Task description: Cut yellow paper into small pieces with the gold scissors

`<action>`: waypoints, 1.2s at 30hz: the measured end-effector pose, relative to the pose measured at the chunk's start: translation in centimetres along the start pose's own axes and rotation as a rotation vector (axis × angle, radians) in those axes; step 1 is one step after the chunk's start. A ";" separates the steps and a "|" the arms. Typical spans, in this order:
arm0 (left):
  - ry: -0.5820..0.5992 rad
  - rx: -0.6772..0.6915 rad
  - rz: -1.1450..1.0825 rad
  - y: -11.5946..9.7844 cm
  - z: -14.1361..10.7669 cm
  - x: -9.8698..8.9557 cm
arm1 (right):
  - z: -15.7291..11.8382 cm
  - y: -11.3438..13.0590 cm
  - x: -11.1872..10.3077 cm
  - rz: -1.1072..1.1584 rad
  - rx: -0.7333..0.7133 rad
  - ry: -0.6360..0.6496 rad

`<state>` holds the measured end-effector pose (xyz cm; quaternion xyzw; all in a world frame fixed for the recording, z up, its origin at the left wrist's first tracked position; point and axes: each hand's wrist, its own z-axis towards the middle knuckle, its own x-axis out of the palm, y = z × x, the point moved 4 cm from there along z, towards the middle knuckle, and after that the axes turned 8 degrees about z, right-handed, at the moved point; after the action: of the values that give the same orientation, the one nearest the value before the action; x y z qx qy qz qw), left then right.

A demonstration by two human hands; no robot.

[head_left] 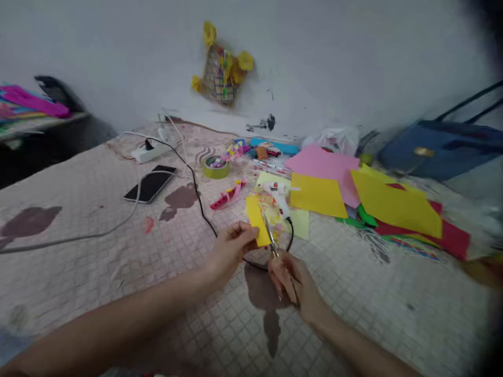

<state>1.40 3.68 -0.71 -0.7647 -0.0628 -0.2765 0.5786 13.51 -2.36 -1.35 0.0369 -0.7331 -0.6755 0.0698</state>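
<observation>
Pinched between the thumb and fingers of my left hand (236,245) is a small yellow paper piece (257,220). My right hand (288,280) is closed round the handles of a pair of scissors (269,230), whose blades point away from me and lie along the right edge of the yellow piece. Just beyond the hands, a white glue gun (278,195) with a black cord rests on pale yellow paper (301,224) scattered with small scraps.
A phone (151,186) and a power strip (151,152) with cables lie at left. Green tape (216,167) stands behind a pink clip (228,196). Coloured sheets (396,204) and a blue bag (436,149) are at right. A black cable passes below my hands.
</observation>
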 end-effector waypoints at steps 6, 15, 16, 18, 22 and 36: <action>0.012 -0.012 0.002 -0.1 -0.1 0.0 | 0.3 -0.4 0.0 -0.009 0.013 -0.007; 0.020 -0.012 -0.002 -0.1 -0.1 0.1 | 0.3 -0.4 0.0 -0.067 0.012 -0.018; 0.016 -0.012 -0.003 -0.1 -0.1 0.0 | 0.3 -0.4 0.0 -0.068 0.020 -0.022; 0.006 -0.014 -0.006 -0.1 -0.1 0.0 | 0.3 -0.4 0.0 -0.072 0.032 -0.032; -0.002 -0.015 -0.009 -0.1 -0.1 0.0 | 0.3 -0.3 0.0 -0.098 0.033 -0.035; -0.015 -0.003 0.003 -0.3 -0.2 0.2 | 0.5 -0.4 -0.1 -0.128 0.019 -0.041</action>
<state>1.36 3.54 -0.37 -0.7678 -0.0655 -0.2700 0.5773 13.49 -1.92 -1.81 0.0708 -0.7368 -0.6723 0.0111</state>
